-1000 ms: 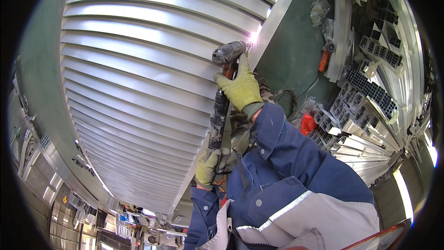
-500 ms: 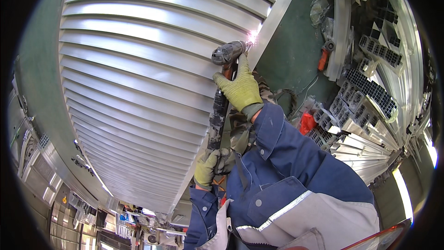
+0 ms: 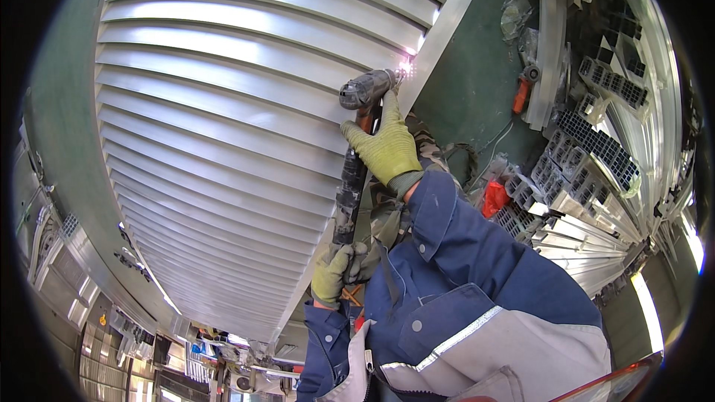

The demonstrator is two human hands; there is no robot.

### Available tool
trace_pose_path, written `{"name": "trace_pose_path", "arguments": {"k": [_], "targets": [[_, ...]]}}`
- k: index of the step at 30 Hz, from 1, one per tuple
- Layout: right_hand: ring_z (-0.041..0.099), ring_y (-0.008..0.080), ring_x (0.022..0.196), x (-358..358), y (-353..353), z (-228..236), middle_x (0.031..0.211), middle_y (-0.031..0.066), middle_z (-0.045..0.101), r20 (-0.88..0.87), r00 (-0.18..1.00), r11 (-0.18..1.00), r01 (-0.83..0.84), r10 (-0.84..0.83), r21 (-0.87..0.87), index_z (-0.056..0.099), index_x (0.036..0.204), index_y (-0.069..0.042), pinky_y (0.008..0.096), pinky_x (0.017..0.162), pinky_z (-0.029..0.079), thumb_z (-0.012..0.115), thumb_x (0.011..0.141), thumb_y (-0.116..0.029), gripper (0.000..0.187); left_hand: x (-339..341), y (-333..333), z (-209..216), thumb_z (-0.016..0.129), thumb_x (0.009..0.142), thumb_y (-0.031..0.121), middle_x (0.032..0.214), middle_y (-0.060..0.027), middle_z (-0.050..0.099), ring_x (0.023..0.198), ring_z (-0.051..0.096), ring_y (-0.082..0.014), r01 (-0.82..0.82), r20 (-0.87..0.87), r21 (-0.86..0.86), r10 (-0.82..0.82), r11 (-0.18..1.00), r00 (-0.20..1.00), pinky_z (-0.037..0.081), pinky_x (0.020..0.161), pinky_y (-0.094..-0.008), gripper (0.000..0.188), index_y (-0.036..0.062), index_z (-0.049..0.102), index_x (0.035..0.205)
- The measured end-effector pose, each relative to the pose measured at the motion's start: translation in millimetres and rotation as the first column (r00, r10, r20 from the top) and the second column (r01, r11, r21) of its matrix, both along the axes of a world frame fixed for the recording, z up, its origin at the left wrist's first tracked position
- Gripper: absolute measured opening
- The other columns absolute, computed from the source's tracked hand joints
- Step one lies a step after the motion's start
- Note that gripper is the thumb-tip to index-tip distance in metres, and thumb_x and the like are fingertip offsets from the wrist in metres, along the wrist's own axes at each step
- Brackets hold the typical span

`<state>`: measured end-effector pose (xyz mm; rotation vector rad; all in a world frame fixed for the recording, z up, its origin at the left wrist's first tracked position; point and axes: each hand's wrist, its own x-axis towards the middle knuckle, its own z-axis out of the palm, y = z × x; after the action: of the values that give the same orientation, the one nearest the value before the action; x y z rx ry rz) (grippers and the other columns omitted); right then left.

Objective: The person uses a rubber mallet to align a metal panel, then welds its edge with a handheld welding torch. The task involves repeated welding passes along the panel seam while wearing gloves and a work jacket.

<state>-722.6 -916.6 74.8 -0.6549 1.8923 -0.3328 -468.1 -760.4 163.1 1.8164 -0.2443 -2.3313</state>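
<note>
Hand tool (image 3: 347,201), black with an orange neck, scuffed along the handle, lying lengthwise over the right-hand edge of a slatted panel (image 3: 223,115), head uppermost and nozzle turned toward the side rail (image 3: 452,33). Spot of pinkish-white light (image 3: 406,67) at the nozzle, where a slat end meets the rail (whether the tip touches the metal, cannot tell). Right hand (image 3: 389,150), in a yellow-green glove: thumb spread from the fingers and laid against the tool's neck, forefinger stretched up toward the head, the remaining fingers partly hidden, the tool held between. Left hand (image 3: 332,272), in a similar glove with grey parts: fingers curled closed around the tail end of the same tool, near the panel's lower right edge. Jacket (image 3: 477,268), dark blue and pale grey, with a reflective strip, worn by the person. Green surface (image 3: 469,67), to the right of the panel. Second tool (image 3: 522,95), orange with a dark round head, lying apart from the hands. Clear plastic bag (image 3: 515,13), crumpled, above it. Metal bars (image 3: 588,242), stacked at the far right, many hollow-ended. Red item (image 3: 494,199), kind unclear, beside the stack.
</note>
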Motion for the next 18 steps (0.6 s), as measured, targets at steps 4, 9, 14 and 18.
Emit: {"name": "trace_pose_path", "arguments": {"k": [4,9,14,18], "targets": [[0.065,0.0525,0.139,4,3,1,0.161,0.036,0.056,-0.002,1.0,1.0,-0.001,0.002,0.015,0.014,0.178,0.003,0.0524,0.116,0.054,0.081,0.096,-0.058,0.123,2,0,3,0.068,0.116,0.038,0.075,0.0007,0.063,0.06,0.051,-0.0066,0.021,0.013,0.0,-0.021,1.0,1.0,0.04,0.057,-0.0246,0.041,-0.0005,0.079,0.125],[0.066,0.0529,0.139,7,6,1,0.161,0.0365,0.056,0.002,1.0,1.0,0.0,0.0,0.019,0.015,0.178,0.004,0.0527,0.116,0.055,0.081,0.095,-0.06,0.123,6,6,2,0.067,0.116,0.037,0.073,0.0005,0.062,0.059,0.05,-0.0072,-0.004,-0.008,-0.011,0.004,1.0,1.0,0.04,0.057,-0.0252,0.041,-0.0013,0.078,0.125],[0.067,0.0525,0.138,11,10,2,0.159,0.0367,0.059,0.0,1.0,1.0,0.006,-0.006,-0.003,0.016,0.178,0.004,0.0534,0.115,0.055,0.081,0.095,-0.06,0.123,10,9,4,0.067,0.116,0.036,0.072,0.0004,0.061,0.058,0.05,-0.0074,0.003,0.012,-0.005,-0.003,1.0,1.0,0.04,0.057,-0.0255,0.04,-0.0019,0.078,0.124],[0.068,0.0522,0.135,13,11,4,0.157,0.0365,0.06,0.017,1.0,1.0,0.0,0.0,0.001,0.017,0.177,0.005,0.0533,0.113,0.057,0.081,0.095,-0.058,0.122,14,14,3,0.067,0.116,0.035,0.072,0.0003,0.062,0.058,0.051,-0.0074,0.0,0.016,0.002,0.0,1.0,1.0,0.041,0.057,-0.0254,0.04,-0.0022,0.078,0.123]]}}
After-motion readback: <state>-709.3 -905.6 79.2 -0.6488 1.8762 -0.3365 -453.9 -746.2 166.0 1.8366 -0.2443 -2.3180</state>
